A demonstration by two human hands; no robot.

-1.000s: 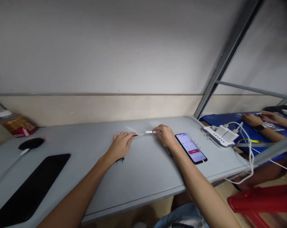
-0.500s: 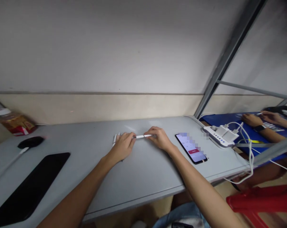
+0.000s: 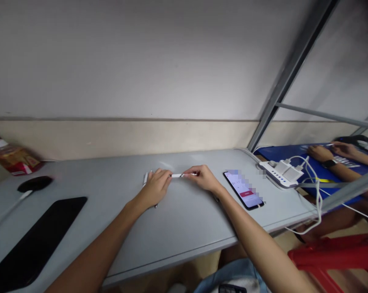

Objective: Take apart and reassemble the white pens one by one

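Between my hands, just above the desk [image 3: 184, 215], a slim white pen [image 3: 175, 176] lies level. My left hand [image 3: 157, 185] is closed on its left end. The fingertips of my right hand [image 3: 202, 177] pinch a white piece at its right end, perhaps the cap. A dark narrow part shows between the two white pieces; whether they touch, I cannot tell. Several white pens [image 3: 145, 178] lie partly hidden beneath my left hand, and a dark tip [image 3: 155, 206] pokes out below it. A small dark thing shows beside my right wrist, too small to name.
A lit phone [image 3: 243, 191] lies right of my right arm, near a power strip [image 3: 277, 177] with chargers and white cables. At left are a black mat [image 3: 40, 244], a black oval device [image 3: 34, 184] and a bottle [image 3: 16, 158]. Another person's hands [image 3: 321, 154] work at a blue table.
A dark part now shows between the pen's white pieces near my right fingertips. My right fingers have shifted slightly. The whole view has moved a little.
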